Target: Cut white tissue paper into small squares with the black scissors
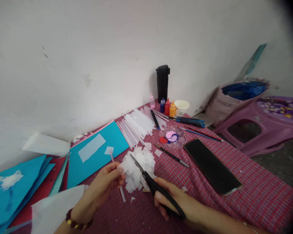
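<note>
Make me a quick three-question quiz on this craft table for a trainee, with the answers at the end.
1. Which of the person's hands holds the scissors?
2. True or false: the phone is propped upright against the wall.
3. Which bottle is nearest the pale bowl?
A: the pink one
B: the blue one
C: the orange-yellow one

Key
1. The right hand.
2. False: the phone lies flat on the checked cloth.
3. C, the orange-yellow one.
</note>
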Available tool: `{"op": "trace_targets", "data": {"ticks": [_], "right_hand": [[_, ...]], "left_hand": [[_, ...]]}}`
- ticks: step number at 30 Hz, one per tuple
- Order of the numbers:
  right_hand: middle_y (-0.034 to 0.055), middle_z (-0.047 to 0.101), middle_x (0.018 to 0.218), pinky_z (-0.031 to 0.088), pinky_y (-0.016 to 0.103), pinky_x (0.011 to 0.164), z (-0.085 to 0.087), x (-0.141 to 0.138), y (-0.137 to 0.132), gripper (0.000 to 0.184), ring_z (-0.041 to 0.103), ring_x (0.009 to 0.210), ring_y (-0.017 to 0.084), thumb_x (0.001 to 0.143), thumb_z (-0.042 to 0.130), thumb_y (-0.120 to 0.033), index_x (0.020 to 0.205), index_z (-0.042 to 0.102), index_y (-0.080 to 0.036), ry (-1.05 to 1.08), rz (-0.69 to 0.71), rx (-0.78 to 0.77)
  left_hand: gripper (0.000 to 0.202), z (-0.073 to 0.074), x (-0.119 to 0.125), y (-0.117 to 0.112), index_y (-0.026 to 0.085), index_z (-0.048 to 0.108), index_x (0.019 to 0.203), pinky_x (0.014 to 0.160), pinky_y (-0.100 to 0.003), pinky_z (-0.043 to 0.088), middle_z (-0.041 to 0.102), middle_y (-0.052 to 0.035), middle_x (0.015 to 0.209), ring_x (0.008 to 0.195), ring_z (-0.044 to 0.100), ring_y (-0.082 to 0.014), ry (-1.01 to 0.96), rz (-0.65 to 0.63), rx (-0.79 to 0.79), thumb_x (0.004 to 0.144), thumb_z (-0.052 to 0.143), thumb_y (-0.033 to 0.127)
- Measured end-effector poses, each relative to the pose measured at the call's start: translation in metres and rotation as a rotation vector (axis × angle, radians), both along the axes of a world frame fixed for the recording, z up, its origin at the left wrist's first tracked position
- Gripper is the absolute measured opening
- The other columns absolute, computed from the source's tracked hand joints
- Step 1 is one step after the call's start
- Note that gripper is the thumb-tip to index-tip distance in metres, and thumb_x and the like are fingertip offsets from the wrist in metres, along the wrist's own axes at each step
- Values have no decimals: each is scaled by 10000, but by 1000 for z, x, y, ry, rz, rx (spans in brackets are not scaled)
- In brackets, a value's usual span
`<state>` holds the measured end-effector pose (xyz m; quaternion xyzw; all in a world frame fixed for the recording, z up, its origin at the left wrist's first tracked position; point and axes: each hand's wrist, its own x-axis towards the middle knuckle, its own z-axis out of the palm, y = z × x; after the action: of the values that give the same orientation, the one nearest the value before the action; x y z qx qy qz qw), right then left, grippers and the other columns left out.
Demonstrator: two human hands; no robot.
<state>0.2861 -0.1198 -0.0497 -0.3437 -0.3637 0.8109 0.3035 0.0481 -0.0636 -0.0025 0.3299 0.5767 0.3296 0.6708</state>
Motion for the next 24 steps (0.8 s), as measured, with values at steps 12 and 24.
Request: {"op": "trace_targets", "data": {"ticks": [12,24], "right_hand": [[-6,566,739,408,153,447,-7,2,-6,530,512,495,46,768,646,-615,981,496,-154,203,75,-72],[-39,537,674,385,134,376,-1,1,0,560,458,421,26,739,627,-670,934,501,-161,107,58,0]], "left_hand": [[189,-5,12,14,164,631,731,657,-266,543,651,-1,761,746,643,-152,-150,192,106,674,798,230],[229,-1,33,5,161,626,651,609,-239,523,629,0,707,673,603,-132,-79,111,67,620,822,275]]}}
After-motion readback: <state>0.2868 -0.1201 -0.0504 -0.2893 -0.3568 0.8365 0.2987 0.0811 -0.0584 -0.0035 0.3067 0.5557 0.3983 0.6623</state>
